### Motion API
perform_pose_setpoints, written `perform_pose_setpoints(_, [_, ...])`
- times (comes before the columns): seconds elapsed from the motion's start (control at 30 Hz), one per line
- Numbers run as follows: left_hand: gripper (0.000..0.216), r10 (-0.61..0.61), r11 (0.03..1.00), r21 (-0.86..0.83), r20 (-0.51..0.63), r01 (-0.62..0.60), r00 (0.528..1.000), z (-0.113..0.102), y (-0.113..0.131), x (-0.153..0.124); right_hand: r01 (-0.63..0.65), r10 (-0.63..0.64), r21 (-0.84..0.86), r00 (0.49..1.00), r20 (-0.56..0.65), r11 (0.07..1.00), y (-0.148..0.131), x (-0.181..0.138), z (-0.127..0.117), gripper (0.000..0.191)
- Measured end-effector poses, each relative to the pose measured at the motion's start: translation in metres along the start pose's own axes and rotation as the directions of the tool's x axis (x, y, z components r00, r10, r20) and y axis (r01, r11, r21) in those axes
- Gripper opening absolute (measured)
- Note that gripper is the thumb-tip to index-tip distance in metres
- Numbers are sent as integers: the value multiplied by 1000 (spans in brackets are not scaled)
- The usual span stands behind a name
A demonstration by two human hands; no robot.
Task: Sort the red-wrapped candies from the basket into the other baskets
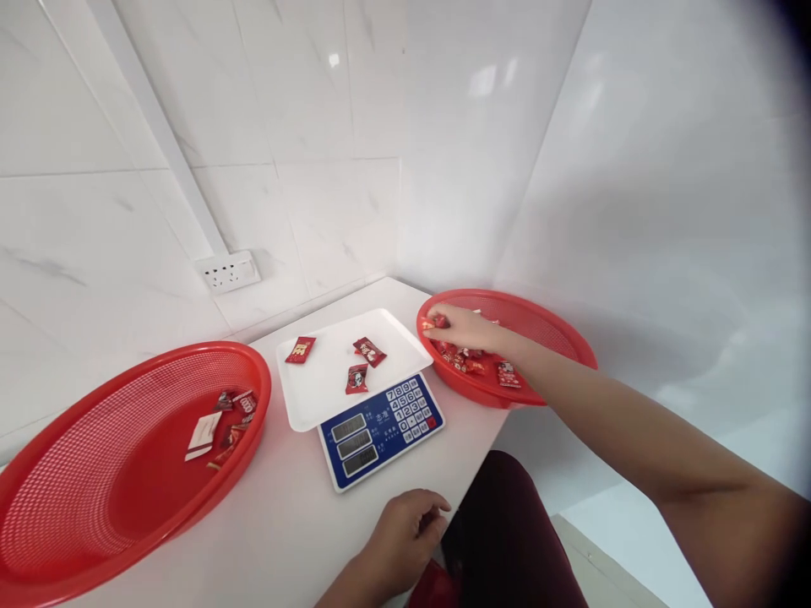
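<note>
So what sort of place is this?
Probably a small weighing corner, perhaps in a shop or workroom: a digital scale stands on a white table, between two red baskets holding small wrapped packets.

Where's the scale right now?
In the head view, the scale sits on the white table near centre, between the left basket and the right basket.

Keypad (409, 405): rows 7 8 9, 4 5 6, 1 2 3, then 0 and a dot; the characters on the other keys are too small to read.
Brand mark (383, 416): two large Chinese characters, apparently 志准.
Bottom display (360, 461): seemingly 0.00.
Upper displays (348, 428): digits too faint.
Red packets (356, 378): pale lettering, too small to read.
</note>
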State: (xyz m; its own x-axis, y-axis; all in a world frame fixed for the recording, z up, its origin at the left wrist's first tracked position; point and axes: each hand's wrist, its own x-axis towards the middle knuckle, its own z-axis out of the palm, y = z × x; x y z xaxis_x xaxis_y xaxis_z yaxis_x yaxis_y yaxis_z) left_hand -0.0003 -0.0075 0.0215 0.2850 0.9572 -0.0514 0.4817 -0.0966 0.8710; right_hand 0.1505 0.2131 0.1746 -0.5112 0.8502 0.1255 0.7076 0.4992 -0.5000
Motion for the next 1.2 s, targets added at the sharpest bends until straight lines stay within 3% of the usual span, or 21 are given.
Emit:
perform_pose_setpoints(0.17, [25,-7,1000,12,21,7,1000,-1,1,-1,46,-57,72,984,168,996,-52,21,42,35])
perform_pose_setpoints(0.3, [26,4,1000,6,15,-4,1000,-2,2,-2,57,-84,160,982,170,985,-73,38,61,40])
perform_pose_setpoints(0.43, [26,-3,1000,6,22,3,1000,-3,3,-3,125,-138,178,988,68,976,-79,50,68,42])
perform_pose_setpoints(0.63, [27,12,1000,24,30,-13,999,-4,3,-3,111,-114,122,993,24,986,-64,47,71,48])
perform_pose_setpoints(0.77, [27,19,998,51,34,-21,999,-5,3,-2,221,-206,54,956,-209,974,-47,11,78,44])
perform_pose_setpoints(0.83, [27,23,998,64,40,-25,999,-5,4,-2,281,-230,90,899,-372,955,-34,-19,91,35])
perform_pose_setpoints(0.93, [27,35,997,73,55,-39,998,-6,5,-1,291,-132,182,795,-592,939,-11,-68,123,21])
perform_pose_setpoints(1.0, [27,51,996,73,64,-55,997,-7,5,-2,242,-10,283,777,-630,928,5,-99,147,19])
perform_pose_setpoints(1.07, [27,63,994,81,73,-69,995,-7,5,-2,162,104,381,802,-589,910,16,-123,166,18])
perform_pose_setpoints(1.2, [26,69,992,104,78,-77,995,-5,4,-1,102,91,384,887,-453,918,21,-143,182,15])
